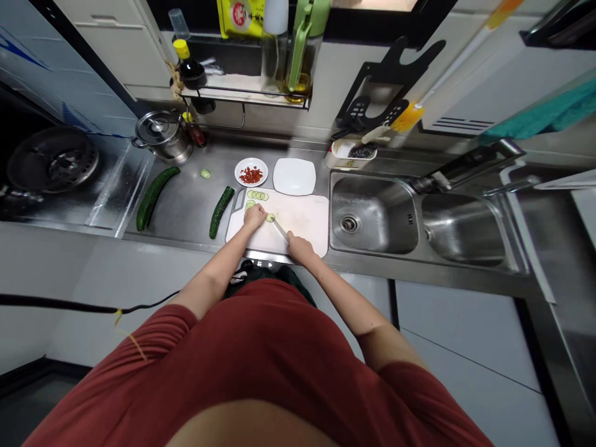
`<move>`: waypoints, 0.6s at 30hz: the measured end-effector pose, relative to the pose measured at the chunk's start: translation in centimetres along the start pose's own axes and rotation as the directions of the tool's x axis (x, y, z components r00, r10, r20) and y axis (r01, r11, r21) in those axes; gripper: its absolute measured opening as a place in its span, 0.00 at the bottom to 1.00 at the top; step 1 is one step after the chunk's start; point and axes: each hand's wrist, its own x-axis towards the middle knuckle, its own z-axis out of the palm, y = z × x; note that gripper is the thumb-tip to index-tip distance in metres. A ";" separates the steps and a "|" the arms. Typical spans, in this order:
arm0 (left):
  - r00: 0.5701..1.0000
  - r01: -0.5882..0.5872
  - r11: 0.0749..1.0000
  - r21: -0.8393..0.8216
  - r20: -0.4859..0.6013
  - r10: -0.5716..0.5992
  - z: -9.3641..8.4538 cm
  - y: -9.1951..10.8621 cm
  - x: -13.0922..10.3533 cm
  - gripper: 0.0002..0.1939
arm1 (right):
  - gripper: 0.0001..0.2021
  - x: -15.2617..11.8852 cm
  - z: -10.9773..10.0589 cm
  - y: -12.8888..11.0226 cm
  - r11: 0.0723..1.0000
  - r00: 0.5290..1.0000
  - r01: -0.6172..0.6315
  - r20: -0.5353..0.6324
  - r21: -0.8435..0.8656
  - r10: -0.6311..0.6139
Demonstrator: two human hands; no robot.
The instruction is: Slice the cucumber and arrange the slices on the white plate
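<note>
Head view: pale, green-rimmed cucumber slice (270, 218) is seen at three o'clock from left hand (256, 215), hold unclear. Knife (280, 230) is gripped by right hand (300, 248).

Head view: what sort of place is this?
Most likely a kitchen: there's a double-basin metal sink, a lidded metal pot at the back of the counter, and a white cutting board with pale green slices on it.

Steel counter (190, 208) with double sink (379, 217); pale wall (326, 81) behind, light cabinet fronts (456, 335) below.
</note>
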 end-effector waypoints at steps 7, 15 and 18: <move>1.000 -0.003 1.000 -0.003 -0.004 0.003 0.2 -0.2 0.2 0.07 | 0.17 0.7 -0.5 -0.7 1.000 1.000 -0.010 -0.014 -0.002 0.010; 1.000 0.005 1.000 0.015 0.013 -0.006 0.1 0.0 0.2 0.08 | 0.17 1.1 -0.7 -1.1 1.000 0.999 -0.014 -0.034 -0.010 0.014; 1.000 0.001 1.000 0.014 0.006 -0.001 0.1 -0.1 0.2 0.07 | 0.17 0.9 -0.7 -1.0 1.000 0.999 -0.013 -0.032 -0.008 0.013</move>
